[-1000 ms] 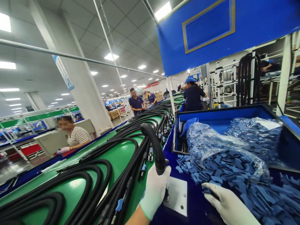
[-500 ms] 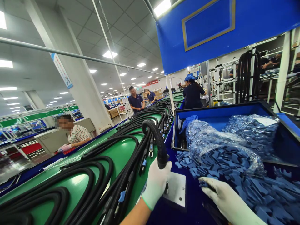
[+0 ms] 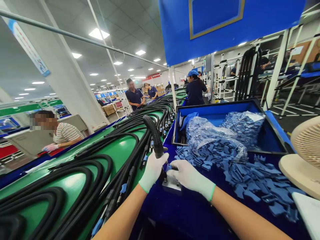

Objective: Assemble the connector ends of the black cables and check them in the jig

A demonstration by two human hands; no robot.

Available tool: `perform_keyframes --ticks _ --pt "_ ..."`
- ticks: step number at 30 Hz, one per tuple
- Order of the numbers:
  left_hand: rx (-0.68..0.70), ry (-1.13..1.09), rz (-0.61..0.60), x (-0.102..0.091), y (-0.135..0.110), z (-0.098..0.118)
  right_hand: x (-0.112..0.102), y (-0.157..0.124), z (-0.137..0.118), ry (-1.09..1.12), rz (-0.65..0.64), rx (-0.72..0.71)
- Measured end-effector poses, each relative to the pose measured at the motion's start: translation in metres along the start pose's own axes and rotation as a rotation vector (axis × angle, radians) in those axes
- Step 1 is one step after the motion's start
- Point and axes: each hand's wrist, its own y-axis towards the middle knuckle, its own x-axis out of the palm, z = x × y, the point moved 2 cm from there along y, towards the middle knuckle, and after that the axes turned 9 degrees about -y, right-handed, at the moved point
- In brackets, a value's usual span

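My left hand (image 3: 153,169), in a white glove, is wrapped round the lower end of a black corrugated hose (image 3: 154,135) that arches up off the green conveyor (image 3: 75,180). My right hand (image 3: 188,176), also gloved, sits just beside it, fingers pinched on a small blue plastic piece (image 3: 169,166) held against the hose end. Both hands are over a small metal plate (image 3: 172,182) on the blue bench. A heap of blue plastic pieces (image 3: 250,176) lies to the right.
A blue bin (image 3: 265,136) holds bags of blue pieces (image 3: 243,125). Several black hoses (image 3: 95,170) lie along the conveyor. A beige fan (image 3: 303,156) stands at the right edge. Other people work along the line, one seated at left (image 3: 60,135), others standing farther back (image 3: 195,90).
My right hand left the pile of blue pieces and came left to the hose end with a piece in its fingers. The view tilted down and shifted right, showing the fan.
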Motion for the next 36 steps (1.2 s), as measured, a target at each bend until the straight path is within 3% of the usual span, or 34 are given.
perform_keyframes --ticks 9,13,15,17,19,25,28,30,32,36 --pt "-0.043 -0.032 -0.005 0.001 0.000 0.000 0.019 0.028 0.013 0.145 -0.111 0.058" --pt "-0.019 -0.029 -0.040 0.004 -0.005 0.011 0.017 0.025 0.014 0.185 -0.116 0.049" --pt "0.012 -0.025 -0.026 -0.004 -0.009 0.016 0.015 0.021 0.012 0.190 -0.102 0.022" --pt "0.034 -0.003 0.030 -0.026 -0.015 0.021 0.012 0.018 0.010 0.206 -0.097 -0.006" --pt "0.007 0.067 0.121 -0.064 -0.025 0.026 0.010 0.016 0.009 0.216 -0.113 -0.015" --pt "-0.176 0.628 0.292 -0.222 -0.082 0.056 0.010 0.013 0.016 0.171 -0.172 -0.017" --pt "-0.306 0.741 0.345 -0.279 -0.110 0.066 0.014 0.017 0.023 0.069 -0.161 -0.047" --pt "-0.362 0.782 0.353 -0.296 -0.124 0.070 0.015 0.018 0.025 0.043 -0.155 -0.047" --pt "-0.394 0.792 0.335 -0.301 -0.138 0.070 0.016 0.017 0.025 0.048 -0.144 -0.044" --pt "-0.546 0.742 0.252 -0.303 -0.163 0.044 0.018 0.014 0.018 0.048 -0.109 -0.082"
